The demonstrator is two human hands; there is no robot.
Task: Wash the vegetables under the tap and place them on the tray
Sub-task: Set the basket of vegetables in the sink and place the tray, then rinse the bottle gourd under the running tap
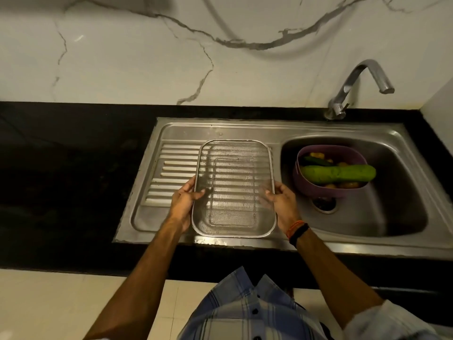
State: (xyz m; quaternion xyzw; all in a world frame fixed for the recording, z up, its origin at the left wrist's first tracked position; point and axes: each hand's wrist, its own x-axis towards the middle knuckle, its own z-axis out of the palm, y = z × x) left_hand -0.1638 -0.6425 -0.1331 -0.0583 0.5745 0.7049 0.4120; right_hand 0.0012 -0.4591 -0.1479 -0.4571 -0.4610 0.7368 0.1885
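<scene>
While gripped between both hands [182, 201], tray [235, 227] over drainboard [171, 168]

Left arm: bare, reaching forward and up from the lower left, nearly straight.
Left hand [182, 201]: grips the left rim of the tray [234, 187], thumb over the top, fingers [198, 194] curled under the mesh.
Right arm: bare to the rolled sleeve, reaching forward from the lower right.
Right wrist: dark and orange bands [297, 229].
Right hand [282, 202]: grips the right rim, fingers showing through the mesh.
</scene>
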